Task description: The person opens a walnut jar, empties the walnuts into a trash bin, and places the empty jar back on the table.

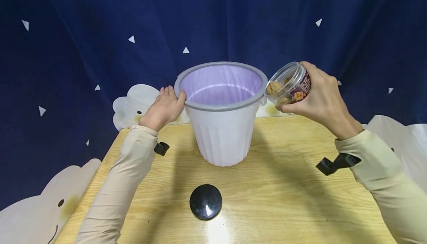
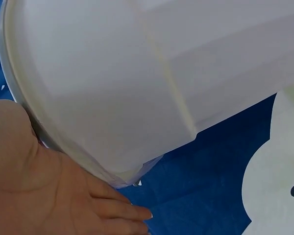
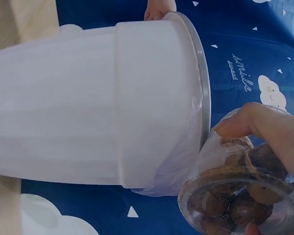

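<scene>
A white trash bin (image 1: pixel 222 136) with a grey rim and a light purple liner stands upright on the table. At the left side of its rim my left hand (image 1: pixel 164 107) rests, thumb over the edge and fingers extended along the outside. In the left wrist view, the palm (image 2: pixel 54 191) lies against the rim. My right hand (image 1: pixel 321 96) grips a clear plastic jar (image 1: pixel 291 83) with a dark printed label. The jar is lidless and tilted, its mouth toward the bin, right by the rim. Round brown cookies (image 3: pixel 250 208) are inside it.
A round black lid (image 1: pixel 205 202) lies on the wooden table (image 1: pixel 283 199) in front of the bin. Behind hangs a dark blue curtain (image 1: pixel 160 14) with white triangles and cloud figures.
</scene>
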`<state>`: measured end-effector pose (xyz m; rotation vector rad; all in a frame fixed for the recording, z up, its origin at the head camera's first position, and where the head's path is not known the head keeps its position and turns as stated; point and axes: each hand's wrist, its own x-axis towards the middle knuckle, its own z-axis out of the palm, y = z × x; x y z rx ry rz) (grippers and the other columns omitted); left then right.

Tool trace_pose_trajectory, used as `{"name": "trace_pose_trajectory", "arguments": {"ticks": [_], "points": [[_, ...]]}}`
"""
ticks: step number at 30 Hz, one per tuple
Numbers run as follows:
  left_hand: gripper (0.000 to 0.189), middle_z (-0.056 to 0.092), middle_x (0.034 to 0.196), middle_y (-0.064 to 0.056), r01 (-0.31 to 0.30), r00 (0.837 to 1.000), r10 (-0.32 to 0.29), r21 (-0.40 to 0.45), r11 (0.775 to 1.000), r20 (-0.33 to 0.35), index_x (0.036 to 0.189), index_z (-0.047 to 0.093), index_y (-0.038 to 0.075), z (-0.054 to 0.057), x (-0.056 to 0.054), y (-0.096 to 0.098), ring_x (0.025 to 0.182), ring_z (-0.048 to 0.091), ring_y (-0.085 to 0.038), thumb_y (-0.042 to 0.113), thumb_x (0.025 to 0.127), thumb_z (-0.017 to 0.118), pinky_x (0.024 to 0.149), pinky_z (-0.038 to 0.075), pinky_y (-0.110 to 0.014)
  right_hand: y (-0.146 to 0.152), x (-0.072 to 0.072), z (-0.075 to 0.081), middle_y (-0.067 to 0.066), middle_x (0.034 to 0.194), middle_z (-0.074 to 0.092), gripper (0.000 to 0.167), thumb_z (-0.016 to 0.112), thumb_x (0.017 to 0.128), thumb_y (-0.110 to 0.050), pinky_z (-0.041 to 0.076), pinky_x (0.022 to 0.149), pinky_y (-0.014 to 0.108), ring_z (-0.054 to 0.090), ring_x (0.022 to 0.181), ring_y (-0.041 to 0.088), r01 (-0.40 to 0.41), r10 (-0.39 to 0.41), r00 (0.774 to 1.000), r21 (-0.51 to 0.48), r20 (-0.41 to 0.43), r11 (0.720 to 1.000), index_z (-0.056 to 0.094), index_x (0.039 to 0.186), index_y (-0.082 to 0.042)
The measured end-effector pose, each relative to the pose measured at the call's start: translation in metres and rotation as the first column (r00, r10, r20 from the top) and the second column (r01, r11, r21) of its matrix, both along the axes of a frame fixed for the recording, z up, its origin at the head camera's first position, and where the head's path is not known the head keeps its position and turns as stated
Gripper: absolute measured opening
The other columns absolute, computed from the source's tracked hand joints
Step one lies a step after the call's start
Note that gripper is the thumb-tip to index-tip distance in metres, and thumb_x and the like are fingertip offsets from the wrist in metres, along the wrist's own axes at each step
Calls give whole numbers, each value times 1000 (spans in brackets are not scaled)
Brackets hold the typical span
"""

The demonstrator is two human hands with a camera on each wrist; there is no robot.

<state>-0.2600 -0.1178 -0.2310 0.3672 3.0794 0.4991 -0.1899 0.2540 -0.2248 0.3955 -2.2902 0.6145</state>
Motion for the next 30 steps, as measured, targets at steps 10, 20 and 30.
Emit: {"name": "trace_pose_trajectory", "arguments": {"ticks": [10,20,30], "points": [[75,6,154,-35,-2,1000,2,-14,1000,-4,144,6,-20,0,3,0,143,-1,-45,40,99,9,118,5,-48,-3,-17,14,23,105,61,99,94,48,-27,47,79,56,57,93,41,-7,6,1000,61,17,998,49,132,1],[77,2,155,-32,5,998,-5,-10,1000,68,146,3,-17,4,1,0,144,-3,-42,44,99,6,118,4,-47,-3,-26,24,29,114,56,106,95,46,-24,40,88,63,49,105,50,-9,2,999,130,51,992,44,136,-2],[76,7,154,-34,-7,1000,9,-50,999,29,145,8,-19,5,2,1,143,-1,-45,41,99,9,118,5,-48,-9,-44,36,30,118,54,107,93,47,-23,34,100,61,47,111,51,-33,22,998,227,52,973,42,138,-1]]}}
